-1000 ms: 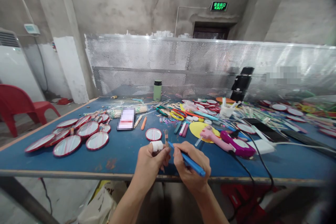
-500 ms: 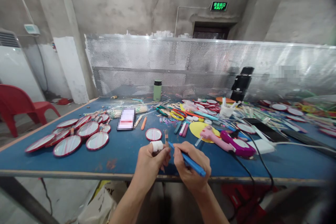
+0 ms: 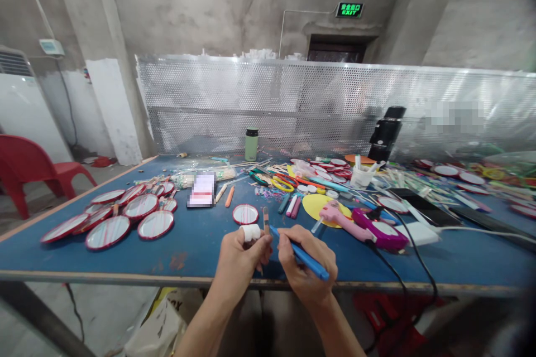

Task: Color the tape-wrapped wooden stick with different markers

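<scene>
- Long blue-topped table (image 3: 138,262), beneath everything in hand.
- Heap of round white discs with red rims (image 3: 108,232), on the table's left side.
- Right hand (image 3: 312,262), fingers closed around a slim blue plastic marker.
- Left hand (image 3: 240,259), thumb and fingers pinching a thin flat brownish stick; a white wrap (image 3: 251,232) circles one finger.
- Single red-rimmed white disc (image 3: 245,214), lying just beyond the left hand.
- Blue marker (image 3: 310,264), tip right beside the stick; contact cannot be told.
- Flat stick (image 3: 266,217), upright between the hands.
</scene>
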Available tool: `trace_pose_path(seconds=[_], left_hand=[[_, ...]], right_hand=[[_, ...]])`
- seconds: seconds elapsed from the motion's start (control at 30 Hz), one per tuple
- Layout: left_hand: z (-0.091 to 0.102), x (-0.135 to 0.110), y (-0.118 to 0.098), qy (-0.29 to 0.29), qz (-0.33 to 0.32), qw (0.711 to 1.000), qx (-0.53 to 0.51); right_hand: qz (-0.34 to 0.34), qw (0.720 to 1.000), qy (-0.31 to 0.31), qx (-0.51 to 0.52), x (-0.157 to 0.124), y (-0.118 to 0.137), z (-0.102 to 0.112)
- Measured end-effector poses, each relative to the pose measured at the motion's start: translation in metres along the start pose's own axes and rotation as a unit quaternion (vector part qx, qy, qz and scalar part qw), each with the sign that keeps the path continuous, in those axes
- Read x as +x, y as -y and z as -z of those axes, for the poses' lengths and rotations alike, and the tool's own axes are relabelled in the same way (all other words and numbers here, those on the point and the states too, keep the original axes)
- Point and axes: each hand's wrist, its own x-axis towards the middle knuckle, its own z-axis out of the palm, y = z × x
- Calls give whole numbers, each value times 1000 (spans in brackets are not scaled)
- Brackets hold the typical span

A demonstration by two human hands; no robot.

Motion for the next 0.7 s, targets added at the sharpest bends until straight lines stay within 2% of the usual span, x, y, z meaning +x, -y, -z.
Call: trace_pose_path(seconds=[0.7], left_hand=[[-1,-2,-2,-3,2,1000,-10]], right_hand=[[3,1000,-1,-8,1,0,-1]])
